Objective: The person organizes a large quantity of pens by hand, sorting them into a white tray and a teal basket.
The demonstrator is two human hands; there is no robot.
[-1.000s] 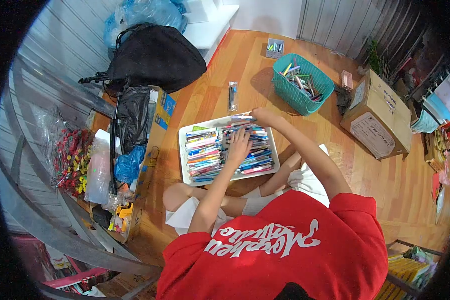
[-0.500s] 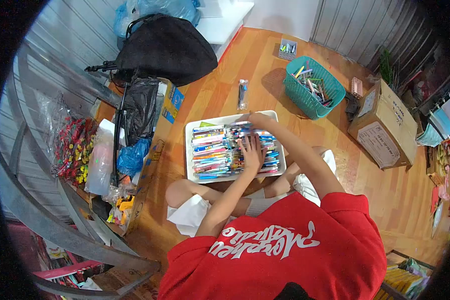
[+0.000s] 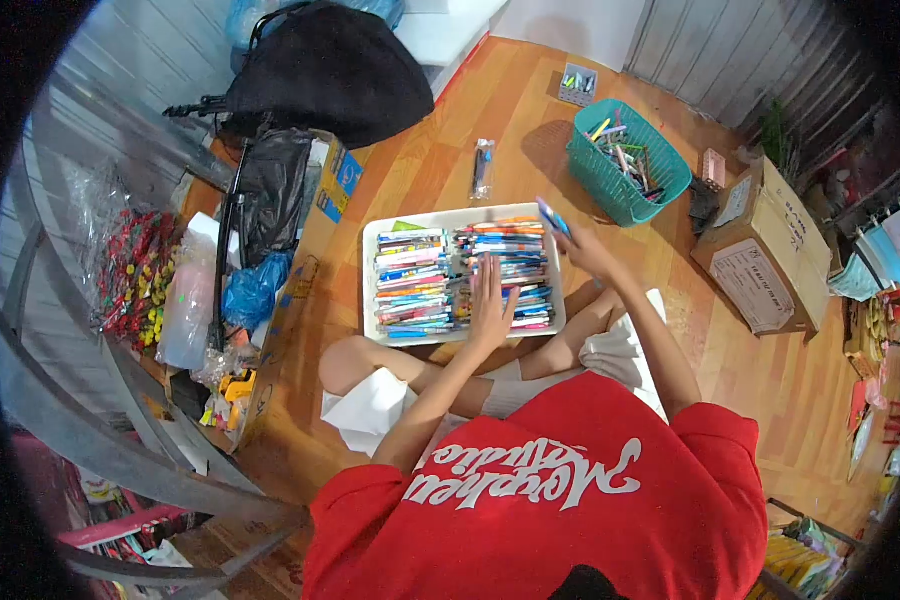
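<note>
A white tray [image 3: 370,290] in front of my crossed legs holds two columns of pens [image 3: 410,285] in many colours, laid side by side. My left hand [image 3: 490,312] rests over the right column with its fingers stretched out and somewhat apart. Just past the tray's right edge, my right hand [image 3: 592,255] is raised and closed around a blue pen [image 3: 552,216], which points up and to the left. A small green piece [image 3: 406,226] shows at the tray's upper left corner.
A teal basket [image 3: 582,165] of loose pens stands beyond my right hand, near a small grey basket [image 3: 577,86]. A clear packet [image 3: 483,170] lies behind the tray. Cardboard boxes [image 3: 760,255] stand right; a black bag [image 3: 330,80] sits back left.
My right hand has left the pens in the tray and moved right, now with a blue pen in it. My left hand has shifted slightly down and left, still over the pens.
</note>
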